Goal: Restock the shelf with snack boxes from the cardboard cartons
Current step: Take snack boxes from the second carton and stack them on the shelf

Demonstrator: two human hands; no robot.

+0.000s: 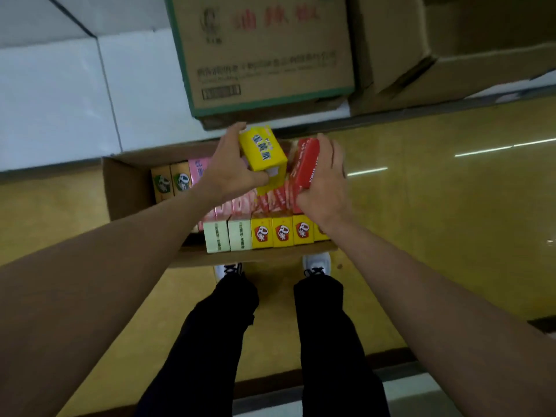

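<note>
An open cardboard carton (126, 188) lies on the floor in front of my feet, packed with snack boxes. My left hand (228, 167) grips a yellow snack box (263, 150) lifted above the carton, thumb under it and fingers over its top. My right hand (325, 179) holds a red snack box (307, 164), tilted, at the carton's right end. In the carton stand green boxes (171, 182), pink boxes (198, 171), pale green boxes (228, 236), yellow boxes (282, 233) and several red-and-white boxes (270, 200).
Two larger cardboard cartons stand beyond: a printed one with a green border (264, 55) and a plain one (436, 55) to its right. White panels (75, 85) are at the upper left. The floor (451, 206) is glossy yellow. My white shoes (316, 263) touch the carton's near side.
</note>
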